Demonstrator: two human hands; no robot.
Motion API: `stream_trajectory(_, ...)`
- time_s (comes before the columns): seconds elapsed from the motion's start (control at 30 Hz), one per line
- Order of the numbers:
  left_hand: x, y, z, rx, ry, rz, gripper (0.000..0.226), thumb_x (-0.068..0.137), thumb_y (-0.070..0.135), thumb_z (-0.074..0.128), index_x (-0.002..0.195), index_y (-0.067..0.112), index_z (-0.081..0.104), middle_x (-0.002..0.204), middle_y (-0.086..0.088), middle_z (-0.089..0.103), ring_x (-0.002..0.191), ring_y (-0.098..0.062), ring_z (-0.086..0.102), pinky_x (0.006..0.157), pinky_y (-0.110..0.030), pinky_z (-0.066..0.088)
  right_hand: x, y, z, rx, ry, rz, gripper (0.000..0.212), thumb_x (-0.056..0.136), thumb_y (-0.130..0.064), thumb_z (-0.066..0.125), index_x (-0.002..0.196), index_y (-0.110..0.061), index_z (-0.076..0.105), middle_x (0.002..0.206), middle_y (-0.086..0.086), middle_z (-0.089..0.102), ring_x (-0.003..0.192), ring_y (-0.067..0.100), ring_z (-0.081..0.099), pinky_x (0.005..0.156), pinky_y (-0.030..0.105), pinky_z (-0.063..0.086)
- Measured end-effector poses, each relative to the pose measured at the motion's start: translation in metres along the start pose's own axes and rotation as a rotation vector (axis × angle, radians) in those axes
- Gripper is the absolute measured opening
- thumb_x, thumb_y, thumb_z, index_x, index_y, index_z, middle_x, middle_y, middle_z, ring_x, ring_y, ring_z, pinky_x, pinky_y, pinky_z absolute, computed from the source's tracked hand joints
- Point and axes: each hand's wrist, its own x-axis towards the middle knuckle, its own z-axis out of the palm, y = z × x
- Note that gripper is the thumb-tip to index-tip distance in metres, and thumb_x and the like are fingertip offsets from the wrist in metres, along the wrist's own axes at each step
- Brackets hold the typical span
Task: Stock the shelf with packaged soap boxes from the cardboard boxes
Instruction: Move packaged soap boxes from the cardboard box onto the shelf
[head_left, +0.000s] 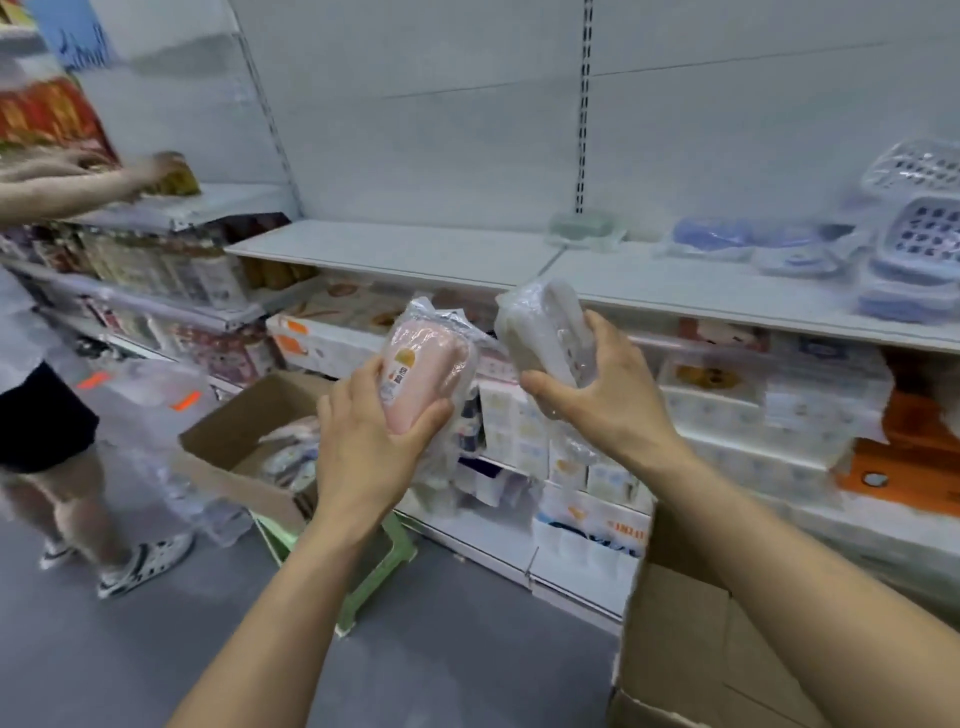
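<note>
Closest to the camera is an open cardboard box (691, 649) at bottom right, and above it both forearms reach up toward the white shelf (415, 249). Left hand (363, 441) is wrapped around a pink soap box in clear plastic (426, 374), right hand (608, 395) grips a whitish wrapped soap box (545, 327) held just below the shelf edge. Another cardboard box (244, 441) sits on a green stool (374, 566) to the left, blue soap dishes (909, 249) are stacked on the shelf at right, and another person (52, 415) is reaching into the neighbouring shelves.
</note>
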Motion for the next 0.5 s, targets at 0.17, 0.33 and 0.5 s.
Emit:
stream_trajectory(0.17,0.087,-0.090,-0.001,0.057,-0.031,-0.042,0.081,0.080,0.065,0.062,0.144,0.022,0.036,0.134,-0.006,0.047,0.117,-0.023,0.036,0.096,-0.037,0.034,0.069,-0.038,0.100,0.033,-0.103,0.055,0.098,0.068,-0.079,0.059,0.146,-0.029,0.029,0.140,-0.004,0.045,0.126,0.022,0.044,0.102,0.044,0.041)
stream_trajectory(0.33,0.166,-0.170,-0.007,0.083,-0.037,-0.115,0.082,0.080,0.066,0.061,0.145,0.024,0.034,0.135,-0.005,0.046,0.121,-0.024,0.038,0.097,-0.038,0.036,0.134,-0.083,0.190,0.093,-0.194,0.060,0.085,0.067,-0.080,0.056,0.136,-0.034,0.037,0.126,-0.013,0.051,0.114,0.016,0.050,0.094,0.043,0.046)
stream_trajectory(0.5,0.229,-0.258,-0.011,0.115,-0.060,-0.183,0.083,0.079,0.069,0.059,0.144,0.024,0.034,0.135,-0.005,0.047,0.121,-0.025,0.040,0.098,-0.041,0.039,0.186,-0.120,0.279,0.123,-0.266,0.083,0.083,0.069,-0.079,0.059,0.136,-0.036,0.036,0.125,-0.010,0.053,0.109,0.015,0.054,0.091,0.044,0.050)
